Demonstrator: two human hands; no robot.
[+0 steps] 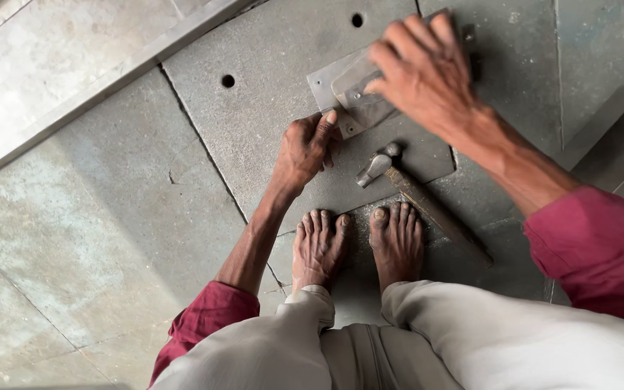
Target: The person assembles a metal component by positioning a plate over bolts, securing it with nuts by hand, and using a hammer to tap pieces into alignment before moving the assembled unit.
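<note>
the left hand [305,148] pins the near edge of the metal plate [341,90] with closed fingers while the right hand [420,68], clamped over its far side, should press flat; the hammer [399,184] lies just below both.

The metal plate [341,90] under the right hand [424,68] and touched by the left hand [305,148] is dull grey sheet, matt and smudged, with a brighter worn sheen on its raised fold. The hammer [417,198] has a smooth, faintly shiny steel head and a dark, grimy wooden handle. The large steel sheets [254,108] beneath are matt, scuffed and stained, the stone floor [74,217] is rough and mottled, and the sleeves [601,245] are soft red cloth.
</note>
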